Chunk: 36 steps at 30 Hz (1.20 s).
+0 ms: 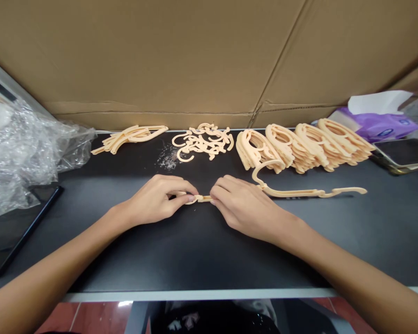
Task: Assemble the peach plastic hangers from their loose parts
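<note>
A cream plastic folding clothes hanger (296, 193) lies stretched out across the black table, its hook pointing away from me and one arm reaching far to the right. My left hand (158, 198) pinches the hanger's left arm near its outer joint, hiding most of the tip. Just right of it, my right hand (244, 206) grips the same arm, fingers closed around it and covering the part toward the hook. Between my two hands a short length of the arm shows. Beyond them lies a heap of loose cream hooks (205, 143).
Loose hanger arms (128, 137) sit at the back left. Several stacks of folded hangers (303, 146) line the back right. Clear plastic wrap (31, 148) and a dark tablet-like panel (21, 236) are left; a purple tissue pack (383, 123) and phone (406, 152) are right. Cardboard (153, 60) stands behind.
</note>
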Available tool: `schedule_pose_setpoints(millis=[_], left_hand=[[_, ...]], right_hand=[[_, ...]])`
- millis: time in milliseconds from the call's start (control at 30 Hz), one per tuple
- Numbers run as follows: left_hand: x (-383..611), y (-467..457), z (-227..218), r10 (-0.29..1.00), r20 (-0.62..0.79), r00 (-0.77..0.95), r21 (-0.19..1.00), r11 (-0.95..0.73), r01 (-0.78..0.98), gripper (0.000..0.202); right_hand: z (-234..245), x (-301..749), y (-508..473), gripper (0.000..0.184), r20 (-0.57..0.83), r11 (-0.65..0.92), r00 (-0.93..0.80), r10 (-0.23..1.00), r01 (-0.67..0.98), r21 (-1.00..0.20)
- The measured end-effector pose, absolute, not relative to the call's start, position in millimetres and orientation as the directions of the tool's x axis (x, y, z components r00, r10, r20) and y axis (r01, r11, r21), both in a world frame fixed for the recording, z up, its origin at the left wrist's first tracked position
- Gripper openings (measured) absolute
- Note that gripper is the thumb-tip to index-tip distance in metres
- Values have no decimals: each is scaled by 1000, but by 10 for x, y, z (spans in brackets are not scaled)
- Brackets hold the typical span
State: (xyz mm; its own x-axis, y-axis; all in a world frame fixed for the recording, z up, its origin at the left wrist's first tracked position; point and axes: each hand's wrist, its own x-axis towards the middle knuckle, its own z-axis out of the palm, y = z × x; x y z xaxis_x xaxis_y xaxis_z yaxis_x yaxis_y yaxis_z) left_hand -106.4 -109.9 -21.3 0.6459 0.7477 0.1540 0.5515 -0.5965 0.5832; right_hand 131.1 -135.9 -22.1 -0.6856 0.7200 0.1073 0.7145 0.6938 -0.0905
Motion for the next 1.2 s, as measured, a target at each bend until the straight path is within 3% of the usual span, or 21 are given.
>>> schedule_pose_setpoints(millis=[133,400,700,900,1200], left_hand=[[-1050,-1098,-201,781,109,615,684,-507,524,16],[-1059,-1089,-157,803,15,596,776,-385,499,16],[-1073,-1056,-155,802,-128,583,830,-235,505,14],[-1090,-1036,-128,753,-176,634,842,-219,493,14],[-1101,-1011,-133,745,-162,647,877,-192,441,13]], right_hand=[[-214,1308,-1351,17,100,707,-700,707,695,-133],[-213,1303,-1357,21,145,729,-719,680,640,-242],[-216,1302,-1353,22,144,742,-732,665,627,-238],[-214,1298,-1355,21,105,740,-739,666,635,-223],[-208,1326,-1350,23,97,755,-758,645,614,-229]])
